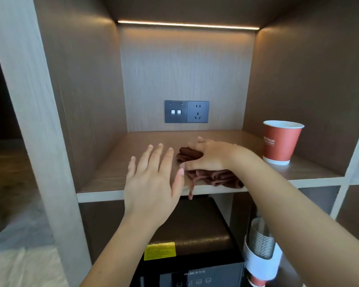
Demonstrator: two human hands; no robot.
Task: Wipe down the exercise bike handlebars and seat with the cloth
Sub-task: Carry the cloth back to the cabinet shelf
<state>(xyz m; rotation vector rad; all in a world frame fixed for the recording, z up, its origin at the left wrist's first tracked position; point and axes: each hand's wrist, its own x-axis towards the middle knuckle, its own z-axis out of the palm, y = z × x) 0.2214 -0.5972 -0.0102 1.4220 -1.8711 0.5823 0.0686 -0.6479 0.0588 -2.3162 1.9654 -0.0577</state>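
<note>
A dark reddish-brown cloth (214, 178) lies crumpled on the wooden shelf (116, 168), one strand hanging over the front edge. My right hand (208, 155) rests on top of the cloth, its fingers curled around the far part of it. Just left of the cloth hovers my left hand (151, 179), fingers spread and holding nothing, its thumb close to the cloth. No exercise bike is in view.
A red paper cup (281, 141) stands at the shelf's right. A wall socket panel (187, 111) is on the back wall. Below the shelf sits a black appliance (195, 245) with a yellow label, beside a cup dispenser (261, 251).
</note>
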